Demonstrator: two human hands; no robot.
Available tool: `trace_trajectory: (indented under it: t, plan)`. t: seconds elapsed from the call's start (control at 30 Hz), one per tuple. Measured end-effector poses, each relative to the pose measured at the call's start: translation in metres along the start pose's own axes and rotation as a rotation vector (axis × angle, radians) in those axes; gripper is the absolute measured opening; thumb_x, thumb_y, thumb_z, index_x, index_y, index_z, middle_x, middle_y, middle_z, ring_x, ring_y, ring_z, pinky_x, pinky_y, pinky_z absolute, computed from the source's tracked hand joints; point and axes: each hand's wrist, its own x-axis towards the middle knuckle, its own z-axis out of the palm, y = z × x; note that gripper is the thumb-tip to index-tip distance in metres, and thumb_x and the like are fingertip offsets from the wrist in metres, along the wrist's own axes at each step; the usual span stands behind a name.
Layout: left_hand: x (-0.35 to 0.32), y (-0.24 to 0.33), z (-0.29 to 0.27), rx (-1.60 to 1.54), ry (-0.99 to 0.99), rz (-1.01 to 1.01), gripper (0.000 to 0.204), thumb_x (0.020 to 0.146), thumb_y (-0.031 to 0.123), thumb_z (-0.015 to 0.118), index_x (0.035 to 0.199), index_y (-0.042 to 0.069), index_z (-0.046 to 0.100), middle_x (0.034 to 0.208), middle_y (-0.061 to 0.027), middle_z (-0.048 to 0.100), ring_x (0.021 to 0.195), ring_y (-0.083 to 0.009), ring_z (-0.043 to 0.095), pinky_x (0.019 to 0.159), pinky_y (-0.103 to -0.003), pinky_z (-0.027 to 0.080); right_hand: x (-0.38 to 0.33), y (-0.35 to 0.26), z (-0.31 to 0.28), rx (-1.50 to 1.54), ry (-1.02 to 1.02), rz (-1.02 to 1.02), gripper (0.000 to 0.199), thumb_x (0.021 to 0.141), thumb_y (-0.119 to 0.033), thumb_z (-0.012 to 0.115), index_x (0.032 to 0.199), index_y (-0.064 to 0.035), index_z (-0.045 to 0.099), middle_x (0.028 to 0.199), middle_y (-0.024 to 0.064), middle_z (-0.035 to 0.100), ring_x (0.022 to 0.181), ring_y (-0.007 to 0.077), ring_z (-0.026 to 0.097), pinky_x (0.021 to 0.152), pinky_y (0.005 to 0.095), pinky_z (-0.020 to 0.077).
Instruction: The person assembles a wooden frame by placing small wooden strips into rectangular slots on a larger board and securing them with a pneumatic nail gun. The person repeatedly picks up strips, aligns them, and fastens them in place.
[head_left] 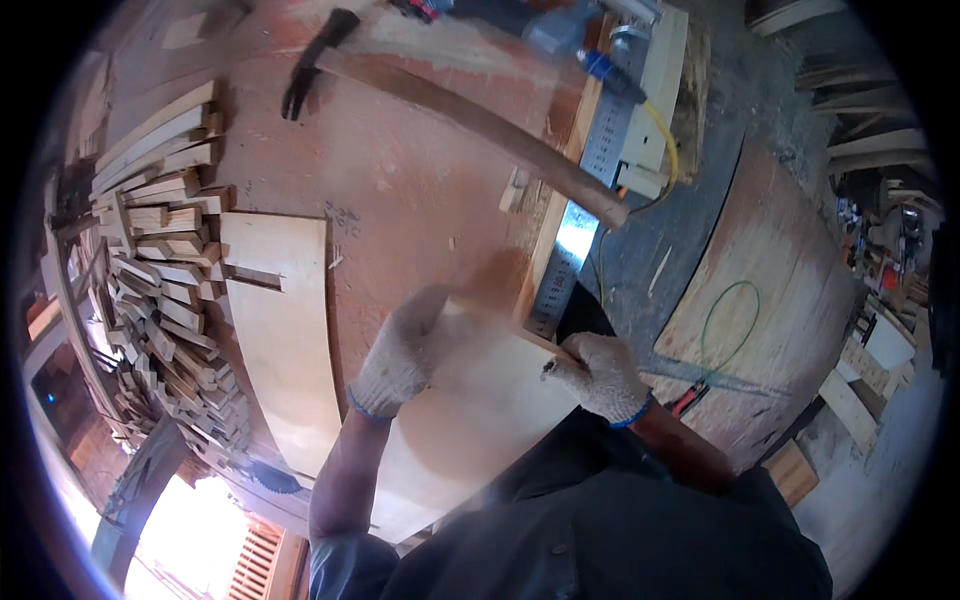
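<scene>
A pale, flat wooden board (480,410) is held tilted in front of my body. My left hand (395,355), in a knitted work glove with a blue cuff, grips its left edge near the far corner; the fingertips are blurred. On the opposite edge, my gloved right hand (605,378) clasps the board, its thumb on the near face and the other fingers mostly hidden. Just beyond the board lies a long metal ruler (592,160) along a wood strip. A hammer (440,105) with a long wooden handle rests across the table, its handle end over the ruler.
Another pale board (285,320) with a slot lies at the left on the reddish worktable (400,180). Many short wood pieces (170,270) are stacked along the left edge. A blue connector with a yellow cable (672,150) is at the back right. Beside my right hand sits a red-handled tool (687,400).
</scene>
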Motion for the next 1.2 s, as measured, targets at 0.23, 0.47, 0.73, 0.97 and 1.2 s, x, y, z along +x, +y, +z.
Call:
trace_trajectory:
  t: [0.23, 0.47, 0.73, 0.97, 1.2]
  plan:
    - [0.006, -0.007, -0.004, 0.223, 0.030, 0.167, 0.033, 0.101, 0.025, 0.068, 0.124, 0.000, 0.068, 0.092, -0.0009, 0.063, 0.089, -0.0081, 0.056, 0.077, -0.027, 0.048, 0.034, -0.066, -0.085, -0.457, 0.165, -0.219, 0.045, 0.088, -0.035, 0.080, 0.121, -0.0051, 0.069, 0.114, 0.0193, 0.069, 0.105, 0.0373, 0.068, 0.088, 0.0479, 0.0556]
    - [0.008, -0.013, -0.005, 0.376, 0.024, 0.298, 0.035, 0.101, 0.025, 0.065, 0.126, 0.000, 0.068, 0.095, -0.0033, 0.067, 0.090, -0.0087, 0.058, 0.080, -0.029, 0.050, 0.217, -0.097, -0.136, -0.960, 0.562, -0.576, 0.052, 0.089, -0.035, 0.078, 0.129, -0.0040, 0.066, 0.118, 0.0152, 0.071, 0.101, 0.0312, 0.070, 0.089, 0.0437, 0.0571]
    - [0.015, 0.004, 0.000, 0.242, 0.026, 0.133, 0.034, 0.102, 0.028, 0.065, 0.123, 0.002, 0.070, 0.095, -0.0053, 0.069, 0.091, -0.0108, 0.061, 0.082, -0.031, 0.052, 0.217, -0.092, -0.156, -0.932, 0.400, -0.450, 0.047, 0.088, -0.025, 0.080, 0.128, -0.0045, 0.066, 0.116, 0.0126, 0.071, 0.102, 0.0261, 0.071, 0.088, 0.0397, 0.0583]
    - [-0.006, -0.013, -0.007, 0.356, 0.075, 0.416, 0.040, 0.094, 0.033, 0.070, 0.115, -0.001, 0.067, 0.103, -0.0175, 0.072, 0.095, -0.0275, 0.070, 0.087, -0.041, 0.053, 0.060, -0.117, -0.184, -0.233, 0.085, -0.084, 0.045, 0.086, -0.015, 0.081, 0.128, -0.0048, 0.066, 0.115, 0.0103, 0.072, 0.102, 0.0217, 0.072, 0.087, 0.0361, 0.0594]
    - [0.013, -0.033, -0.002, 0.240, 0.071, 0.275, 0.034, 0.102, 0.029, 0.063, 0.120, 0.002, 0.070, 0.103, -0.0107, 0.073, 0.099, -0.0169, 0.067, 0.090, -0.036, 0.053, -0.099, -0.079, -0.130, 0.056, -0.143, 0.464, 0.047, 0.086, -0.014, 0.084, 0.128, -0.0031, 0.065, 0.110, 0.0097, 0.073, 0.101, 0.0199, 0.072, 0.085, 0.0361, 0.0593]
